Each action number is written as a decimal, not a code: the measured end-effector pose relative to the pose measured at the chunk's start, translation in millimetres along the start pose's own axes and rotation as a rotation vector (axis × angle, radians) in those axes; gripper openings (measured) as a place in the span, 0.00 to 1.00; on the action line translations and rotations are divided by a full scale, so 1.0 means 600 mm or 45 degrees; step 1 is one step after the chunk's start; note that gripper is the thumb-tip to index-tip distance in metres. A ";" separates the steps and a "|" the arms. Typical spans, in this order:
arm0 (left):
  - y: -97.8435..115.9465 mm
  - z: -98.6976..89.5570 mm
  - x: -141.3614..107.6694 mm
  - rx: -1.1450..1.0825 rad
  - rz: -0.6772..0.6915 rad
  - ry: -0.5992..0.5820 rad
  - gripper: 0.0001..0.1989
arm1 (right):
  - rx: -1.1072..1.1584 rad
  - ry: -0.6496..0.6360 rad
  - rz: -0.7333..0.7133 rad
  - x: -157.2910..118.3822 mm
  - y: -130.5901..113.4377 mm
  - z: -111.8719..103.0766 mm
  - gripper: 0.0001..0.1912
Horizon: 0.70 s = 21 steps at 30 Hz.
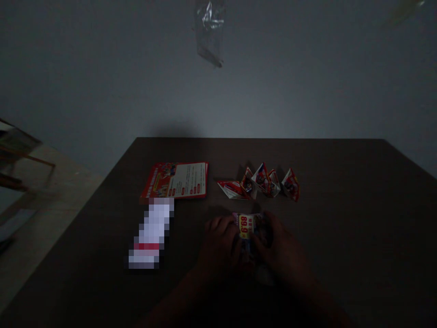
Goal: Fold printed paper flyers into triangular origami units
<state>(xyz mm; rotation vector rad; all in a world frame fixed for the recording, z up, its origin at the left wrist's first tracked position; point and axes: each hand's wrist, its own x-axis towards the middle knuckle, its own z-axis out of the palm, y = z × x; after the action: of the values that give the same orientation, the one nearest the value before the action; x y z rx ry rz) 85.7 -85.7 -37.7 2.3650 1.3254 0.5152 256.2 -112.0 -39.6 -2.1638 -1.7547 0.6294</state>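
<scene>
A printed paper sheet (245, 224), with a large red "89.9" on yellow, lies on the dark table between my hands. My left hand (220, 241) has curled fingers at the paper's left side. From the right, my right hand (285, 248) holds it, the thumb across the sheet and the fingers at its far corner. Deep shadow hides the paper's near part. Just beyond my hands stand several folded paper pieces, among them a red-and-white one (234, 189), a pointed one (261, 178) and one at the right end (291, 184).
A stack of red-and-white printed flyers (187, 180) lies at the table's left. Nearer me is a bright pixelated oblong, perhaps a phone (150, 234). A clear plastic bag (210, 34) hangs against the wall (102, 68) behind the table (341, 182). The room is dim.
</scene>
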 end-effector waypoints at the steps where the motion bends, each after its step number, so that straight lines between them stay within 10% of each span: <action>1: 0.000 0.000 0.000 -0.003 0.010 -0.001 0.06 | 0.005 -0.003 -0.003 0.000 0.000 0.000 0.30; 21: 0.004 -0.005 0.000 0.035 -0.035 -0.098 0.08 | 0.007 -0.028 0.051 0.000 0.008 -0.009 0.33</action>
<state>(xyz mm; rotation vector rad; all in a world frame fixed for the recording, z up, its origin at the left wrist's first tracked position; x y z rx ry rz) 86.2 -86.4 -34.0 2.3605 1.3367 0.3964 262.8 -112.8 -37.2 -2.2020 -1.7222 0.6690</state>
